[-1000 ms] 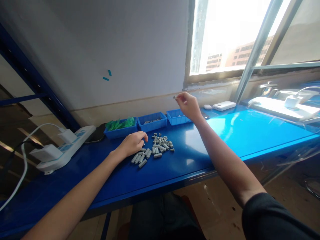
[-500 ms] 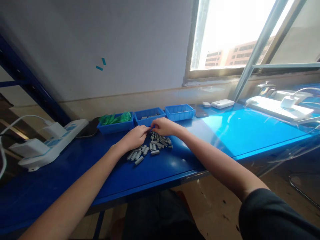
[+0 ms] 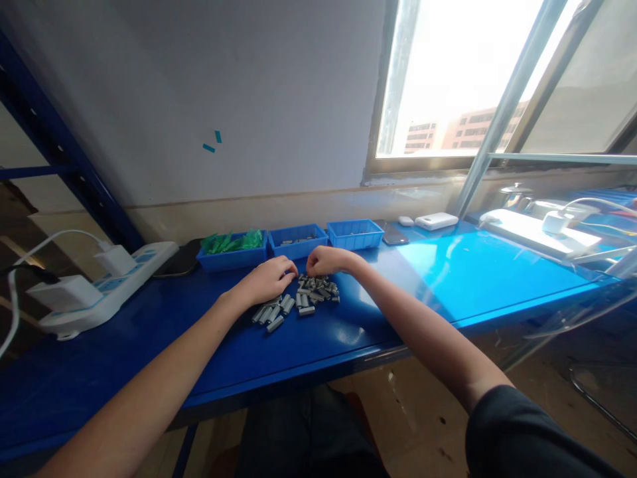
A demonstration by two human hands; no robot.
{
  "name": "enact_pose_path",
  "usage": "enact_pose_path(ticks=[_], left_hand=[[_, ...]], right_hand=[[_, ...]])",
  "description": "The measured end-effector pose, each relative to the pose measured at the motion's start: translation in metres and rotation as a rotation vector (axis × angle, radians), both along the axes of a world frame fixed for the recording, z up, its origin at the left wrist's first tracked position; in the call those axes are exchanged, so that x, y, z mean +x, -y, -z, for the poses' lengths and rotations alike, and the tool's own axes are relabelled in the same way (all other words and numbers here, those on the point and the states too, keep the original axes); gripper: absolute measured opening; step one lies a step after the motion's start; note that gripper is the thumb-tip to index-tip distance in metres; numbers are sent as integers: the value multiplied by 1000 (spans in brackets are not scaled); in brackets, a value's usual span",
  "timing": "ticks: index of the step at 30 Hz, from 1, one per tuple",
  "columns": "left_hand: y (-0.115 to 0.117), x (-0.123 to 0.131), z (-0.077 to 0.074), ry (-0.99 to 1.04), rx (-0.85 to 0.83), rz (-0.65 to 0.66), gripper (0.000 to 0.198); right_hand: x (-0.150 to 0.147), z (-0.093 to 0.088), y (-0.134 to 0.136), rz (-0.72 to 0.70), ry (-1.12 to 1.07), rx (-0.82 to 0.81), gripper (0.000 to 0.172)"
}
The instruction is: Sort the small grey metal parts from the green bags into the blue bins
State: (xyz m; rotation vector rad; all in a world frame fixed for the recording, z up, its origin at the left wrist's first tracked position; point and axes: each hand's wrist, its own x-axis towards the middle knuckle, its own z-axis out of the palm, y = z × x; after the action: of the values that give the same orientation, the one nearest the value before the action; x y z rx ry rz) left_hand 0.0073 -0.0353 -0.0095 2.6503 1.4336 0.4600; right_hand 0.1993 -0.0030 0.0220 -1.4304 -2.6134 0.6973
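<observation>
My left hand point(image 3: 269, 280) hovers low over the left side of the heap, its fingers curled toward the thumb. Whatever those fingers hold is too small or hidden to make out. Close to its right, my right hand point(image 3: 326, 261) is pinched at the far edge of a pile of small metal parts point(image 3: 318, 289), fingertips pointing down. I cannot tell what is between them. Grey metal cylindrical pieces point(image 3: 275, 324) lie loose below my left hand, which partly covers some of them.
Along the wall stand a blue bin with green plastic bags point(image 3: 233, 257), a middle blue bin with metal parts point(image 3: 297, 248) and a right blue bin point(image 3: 354, 235). A phone point(image 3: 394, 233) and a white power bank point(image 3: 436, 220) lie rightward. At left is a power strip point(image 3: 107, 295) with plugs.
My hands were touching at the fingertips and have drawn slightly apart. The right hand's fingers now point down at the pile. The whole view has shifted a little.
</observation>
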Motion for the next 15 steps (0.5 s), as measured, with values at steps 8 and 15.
enact_pose_path(ticks=[8,15], left_hand=[[-1,-1,3,11,4,20,28],[2,0,1,-33,-7,49,31]], right_hand=[[4,-6,10,-42,-138,318,14],[52,-39,5,305,-333,953,28]])
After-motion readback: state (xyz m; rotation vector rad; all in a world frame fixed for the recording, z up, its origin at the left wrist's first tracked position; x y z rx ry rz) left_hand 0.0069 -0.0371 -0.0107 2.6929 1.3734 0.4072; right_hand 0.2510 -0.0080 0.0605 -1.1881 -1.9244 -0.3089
